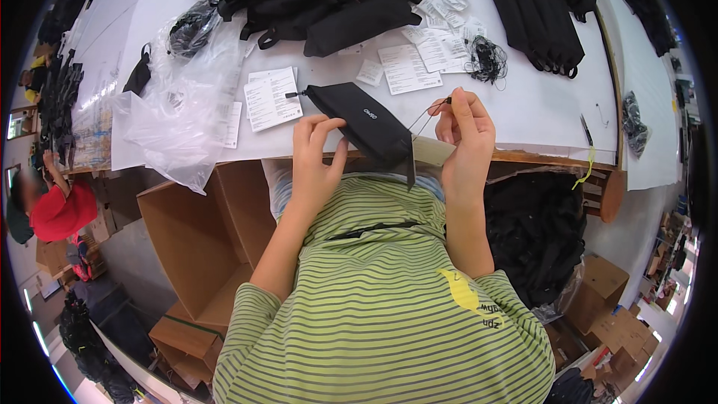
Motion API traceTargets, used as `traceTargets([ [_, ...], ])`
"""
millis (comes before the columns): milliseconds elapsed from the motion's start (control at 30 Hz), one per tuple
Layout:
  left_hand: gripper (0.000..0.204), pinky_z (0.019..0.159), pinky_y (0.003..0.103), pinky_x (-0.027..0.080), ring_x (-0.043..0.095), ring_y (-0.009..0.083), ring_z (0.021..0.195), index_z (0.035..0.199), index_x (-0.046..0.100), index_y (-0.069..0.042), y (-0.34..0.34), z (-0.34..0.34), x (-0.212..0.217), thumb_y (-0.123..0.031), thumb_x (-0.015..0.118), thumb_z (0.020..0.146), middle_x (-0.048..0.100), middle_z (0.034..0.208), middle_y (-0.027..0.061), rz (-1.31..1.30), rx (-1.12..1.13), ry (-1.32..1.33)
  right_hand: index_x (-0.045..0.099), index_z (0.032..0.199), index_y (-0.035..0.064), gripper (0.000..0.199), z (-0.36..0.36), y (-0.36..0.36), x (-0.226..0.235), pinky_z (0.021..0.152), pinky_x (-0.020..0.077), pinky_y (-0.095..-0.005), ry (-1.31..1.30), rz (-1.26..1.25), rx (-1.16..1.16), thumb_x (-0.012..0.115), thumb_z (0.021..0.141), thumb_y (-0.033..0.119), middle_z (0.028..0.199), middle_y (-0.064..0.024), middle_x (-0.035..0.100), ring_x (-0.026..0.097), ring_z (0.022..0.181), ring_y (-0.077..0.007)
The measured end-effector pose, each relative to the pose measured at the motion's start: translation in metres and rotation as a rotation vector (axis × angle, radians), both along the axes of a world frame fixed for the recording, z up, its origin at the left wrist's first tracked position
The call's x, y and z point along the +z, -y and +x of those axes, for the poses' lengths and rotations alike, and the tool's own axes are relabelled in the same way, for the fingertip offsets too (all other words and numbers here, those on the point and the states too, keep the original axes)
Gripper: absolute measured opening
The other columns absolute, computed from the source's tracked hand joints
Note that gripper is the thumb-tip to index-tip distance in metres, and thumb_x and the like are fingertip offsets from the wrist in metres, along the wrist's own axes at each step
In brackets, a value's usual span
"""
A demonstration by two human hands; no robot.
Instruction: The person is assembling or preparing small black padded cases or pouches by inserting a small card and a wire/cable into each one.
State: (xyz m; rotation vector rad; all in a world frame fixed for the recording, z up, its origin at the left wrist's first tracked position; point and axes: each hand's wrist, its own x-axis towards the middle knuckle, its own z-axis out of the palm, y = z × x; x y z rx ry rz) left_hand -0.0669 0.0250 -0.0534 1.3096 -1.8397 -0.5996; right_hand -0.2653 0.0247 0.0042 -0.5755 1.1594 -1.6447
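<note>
My left hand (pixel 318 151) grips the lower left edge of a small black zippered pouch (pixel 359 121) with a little white mark. The pouch is tilted, held over the front edge of the table, with its zip pull sticking out at the upper left. Between the fingertips of my right hand (pixel 468 135) is pinched the small black end of a thin cord (pixel 425 115), which runs to the pouch's right end. A pale beige flat piece (pixel 432 151) shows below the cord; whether it hangs from it I cannot tell.
Piled black pouches (pixel 321 0) lie across the table, with another row (pixel 538 30) at right. Printed white cards (pixel 273 101), a bundle of black cords (pixel 486 58), clear plastic bags (pixel 176 112) and thread snips (pixel 586 133) lie around. Below stand a cardboard box (pixel 194 232) and a black-filled bag (pixel 535 232).
</note>
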Motion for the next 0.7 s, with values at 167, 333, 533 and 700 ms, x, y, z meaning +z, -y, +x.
traceTargets([
  [167, 0.026, 0.081, 0.037, 0.041, 0.051, 0.0259, 0.098, 0.099, 0.065, -0.007, 0.022, -0.008, 0.000, -0.005, 0.070, 0.074, 0.059, 0.101, 0.0071, -0.184, -0.140, 0.194, 0.062, 0.087, 0.0033, 0.018, -0.017, 0.002, -0.009, 0.046, 0.0235, -0.0171, -0.018, -0.025, -0.064, 0.060, 0.092, 0.020, 0.072, -0.0096, 0.065, 0.033, 0.047, -0.0009],
  [333, 0.030, 0.085, 0.036, 0.041, 0.052, 0.0243, 0.099, 0.102, 0.066, -0.009, 0.034, -0.026, -0.017, -0.008, 0.073, 0.073, 0.062, 0.101, 0.0025, -0.230, -0.257, 0.182, 0.062, 0.088, 0.0046, 0.018, -0.033, 0.000, -0.023, 0.046, 0.0252, -0.0167, 0.046, -0.003, -0.083, 0.059, 0.093, 0.022, 0.074, -0.0104, 0.065, 0.035, 0.047, -0.0015],
  [533, 0.036, 0.083, 0.037, 0.039, 0.052, 0.0253, 0.100, 0.107, 0.062, -0.007, 0.051, -0.048, -0.034, -0.009, 0.072, 0.072, 0.060, 0.105, 0.0047, -0.244, -0.221, 0.283, 0.059, 0.087, 0.0050, 0.017, -0.044, -0.009, -0.033, 0.046, 0.0267, -0.0170, 0.111, 0.033, -0.077, 0.058, 0.092, 0.021, 0.075, -0.0100, 0.064, 0.036, 0.047, -0.0026],
  [700, 0.035, 0.085, 0.038, 0.036, 0.050, 0.0260, 0.098, 0.103, 0.062, -0.006, 0.081, -0.050, -0.041, -0.008, 0.068, 0.069, 0.058, 0.102, 0.0058, -0.339, -0.164, 0.370, 0.059, 0.087, 0.0052, 0.016, -0.056, -0.014, -0.038, 0.046, 0.0270, -0.0176, 0.112, 0.049, -0.110, 0.058, 0.092, 0.020, 0.076, -0.0079, 0.064, 0.037, 0.049, -0.0025],
])
